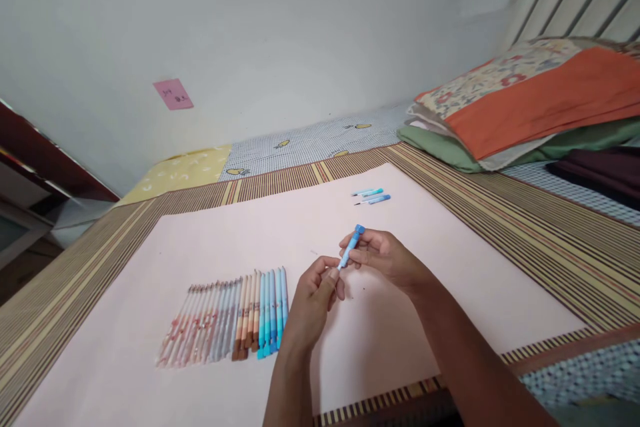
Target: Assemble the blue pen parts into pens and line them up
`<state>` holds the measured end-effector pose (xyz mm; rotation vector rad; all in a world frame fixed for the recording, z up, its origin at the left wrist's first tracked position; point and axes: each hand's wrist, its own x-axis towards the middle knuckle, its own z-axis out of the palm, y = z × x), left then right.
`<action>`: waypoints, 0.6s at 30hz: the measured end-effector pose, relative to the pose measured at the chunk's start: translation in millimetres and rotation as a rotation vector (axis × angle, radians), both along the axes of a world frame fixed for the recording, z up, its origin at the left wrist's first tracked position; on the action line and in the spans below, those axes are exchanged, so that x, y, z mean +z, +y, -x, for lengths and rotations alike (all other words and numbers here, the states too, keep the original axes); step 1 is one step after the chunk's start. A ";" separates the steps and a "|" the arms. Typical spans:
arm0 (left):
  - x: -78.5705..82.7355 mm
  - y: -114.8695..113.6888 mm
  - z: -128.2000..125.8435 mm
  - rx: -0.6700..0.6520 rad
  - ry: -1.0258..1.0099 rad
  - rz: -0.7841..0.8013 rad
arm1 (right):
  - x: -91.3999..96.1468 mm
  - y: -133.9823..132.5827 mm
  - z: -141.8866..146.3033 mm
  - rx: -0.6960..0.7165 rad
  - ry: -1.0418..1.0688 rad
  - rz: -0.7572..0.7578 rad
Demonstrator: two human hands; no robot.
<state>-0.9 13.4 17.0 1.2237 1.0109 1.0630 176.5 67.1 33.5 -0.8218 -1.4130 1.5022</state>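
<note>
A blue pen (351, 247) is held between both hands above a pale pink sheet (420, 293). My right hand (384, 255) grips its upper, capped part. My left hand (316, 293) pinches its lower end with thumb and fingertips. To the left of my left hand lies a tidy row of several pens (227, 317), pink ones at the left, then grey, orange and blue. Two small blue pen parts (374, 196) lie on the sheet further away, beyond my right hand.
The pink sheet rests on a striped woven mat (550, 240) over a bed. Folded bedding with an orange and floral cover (530, 100) is stacked at the right. A white wall (250, 33) with a pink note (173, 94) stands behind.
</note>
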 end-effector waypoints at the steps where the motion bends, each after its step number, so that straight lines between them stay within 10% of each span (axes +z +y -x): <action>1: -0.5 0.3 -0.2 0.000 -0.001 0.005 | -0.8 0.5 -0.2 -0.008 0.014 0.000; 18: -5.2 2.0 -1.4 0.045 0.019 0.031 | -18.6 7.1 6.0 -0.096 0.173 0.115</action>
